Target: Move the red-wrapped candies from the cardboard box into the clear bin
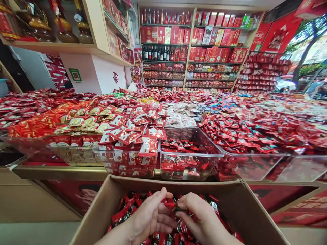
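Note:
An open cardboard box (258, 211) full of small red and black wrapped candies (125, 212) stands right in front of me. Both hands reach inside it, just above the candies. My left hand (153, 219) is turned with its palm inward, fingers stretched and slightly curved, and no object shows in its grasp. Opposite it, my right hand (201, 216) is bent with thumb and fingers pinched around a small red wrapped candy (169, 205). That candy lies between the two hands, partly hidden by the fingers.
Beyond the box, a clear plastic bin (191, 154) holds a low layer of red packets. The bin to its left (125, 163) is heaped with red and white packets (127, 134). More heaped bins line the counter (63, 173). Shelves (166, 44) with bottles and red boxes stand behind.

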The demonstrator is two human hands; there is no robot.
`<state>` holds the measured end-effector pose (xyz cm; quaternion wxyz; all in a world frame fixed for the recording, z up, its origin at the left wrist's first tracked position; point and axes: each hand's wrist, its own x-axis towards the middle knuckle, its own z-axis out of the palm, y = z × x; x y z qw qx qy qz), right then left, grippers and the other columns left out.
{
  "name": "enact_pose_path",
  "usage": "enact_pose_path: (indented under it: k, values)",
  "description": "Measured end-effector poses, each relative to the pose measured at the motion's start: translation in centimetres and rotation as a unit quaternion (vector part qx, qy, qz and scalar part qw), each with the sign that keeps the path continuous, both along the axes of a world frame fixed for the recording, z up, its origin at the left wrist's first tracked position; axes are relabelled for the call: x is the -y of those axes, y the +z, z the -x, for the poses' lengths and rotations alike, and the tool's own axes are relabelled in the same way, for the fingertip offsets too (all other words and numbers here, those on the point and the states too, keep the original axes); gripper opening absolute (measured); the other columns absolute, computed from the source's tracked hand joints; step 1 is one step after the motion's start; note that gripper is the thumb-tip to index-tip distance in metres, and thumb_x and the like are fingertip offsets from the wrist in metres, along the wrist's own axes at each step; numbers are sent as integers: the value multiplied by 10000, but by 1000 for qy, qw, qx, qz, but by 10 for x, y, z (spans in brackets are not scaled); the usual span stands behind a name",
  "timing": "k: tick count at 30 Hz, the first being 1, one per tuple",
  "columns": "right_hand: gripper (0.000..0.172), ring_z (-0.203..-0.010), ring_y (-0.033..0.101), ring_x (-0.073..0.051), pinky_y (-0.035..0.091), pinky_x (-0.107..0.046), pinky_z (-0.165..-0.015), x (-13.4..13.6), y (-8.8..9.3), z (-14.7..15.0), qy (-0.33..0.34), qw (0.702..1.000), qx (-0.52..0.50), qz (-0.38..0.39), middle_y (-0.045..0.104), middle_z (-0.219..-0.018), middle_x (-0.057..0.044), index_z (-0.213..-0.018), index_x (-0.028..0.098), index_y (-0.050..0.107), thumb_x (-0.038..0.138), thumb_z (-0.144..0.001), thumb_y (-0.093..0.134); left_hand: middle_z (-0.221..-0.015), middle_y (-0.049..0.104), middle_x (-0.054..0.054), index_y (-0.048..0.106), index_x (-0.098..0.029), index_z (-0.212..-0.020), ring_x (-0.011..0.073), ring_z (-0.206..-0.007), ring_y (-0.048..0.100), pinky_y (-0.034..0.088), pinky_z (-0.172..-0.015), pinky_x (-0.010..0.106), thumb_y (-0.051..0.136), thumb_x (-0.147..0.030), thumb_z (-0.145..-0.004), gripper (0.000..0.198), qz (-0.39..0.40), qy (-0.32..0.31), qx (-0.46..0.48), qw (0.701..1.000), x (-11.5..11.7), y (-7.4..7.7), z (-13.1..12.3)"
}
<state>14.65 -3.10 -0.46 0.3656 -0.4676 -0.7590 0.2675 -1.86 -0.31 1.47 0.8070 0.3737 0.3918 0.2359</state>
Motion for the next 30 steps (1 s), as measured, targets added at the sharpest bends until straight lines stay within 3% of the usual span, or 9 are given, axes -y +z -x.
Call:
enact_pose_path:
  k: [3, 7, 12, 15, 19, 26, 30]
  values:
    - [111, -787, 459, -159, 375, -280, -687, 1, 2, 3, 59, 998, 14, -30, 521, -849, -46, -760, 209, 501, 176, -654, 509, -748, 581, 35, 456, -162, -879, 136, -649, 561, 388, -583, 245, 559, -310, -668, 278, -27, -8, -3, 1000, -3, -10, 2]
    - [207, -887, 453, -167, 368, -295, -764, 1, 3, 8, 23, 989, -131, 72, 465, -987, -52, -835, 222, 494, 233, -638, 555, -758, 589, 30, 455, -156, -916, 122, -684, 545, 396, -597, 222, 638, -187, -601, 365, -155, 30, -18, 987, -8, -16, 2]
    - [209, -561, 483, -87, 394, -223, -516, -6, 6, 9, -35, 888, -373, 265, 520, -692, 6, -842, 191, 453, 280, -673, 539, -842, 581, 40, 436, -171, -962, 134, -759, 539, 416, -674, 251, 607, -174, -638, 366, -238, 45, -13, 970, -7, 0, -2]
    - [281, -522, 476, -74, 382, -212, -499, -8, 9, 7, -59, 845, -441, 295, 528, -646, 20, -839, 176, 457, 262, -615, 603, -859, 580, 33, 410, -181, -998, 139, -797, 537, 411, -711, 256, 611, -180, -636, 414, -223, 56, -7, 973, -7, 5, -6]
    - [254, -586, 502, -83, 403, -224, -549, -6, 10, 3, -59, 808, -484, 331, 553, -717, -4, -796, 164, 482, 235, -596, 621, -838, 601, 35, 392, -182, -1034, 130, -728, 558, 413, -681, 254, 596, -196, -656, 430, -185, 64, -11, 981, -8, 6, -8]
    - [179, -610, 492, -65, 390, -205, -571, -5, 7, -1, -47, 789, -499, 355, 555, -762, 3, -771, 177, 501, 212, -626, 598, -924, 595, 73, 343, -193, -1096, 172, -810, 554, 374, -787, 361, 493, -190, -744, 383, -139, 63, 66, 986, -6, 4, -8]
    - [183, -588, 481, -69, 373, -206, -546, -6, 1, -3, -51, 824, -452, 338, 554, -710, 6, -788, 175, 520, 246, -635, 591, -924, 599, 75, 403, -174, -1027, 192, -866, 536, 360, -815, 369, 514, -189, -728, 319, -153, 56, 15, 986, -7, 1, -7]
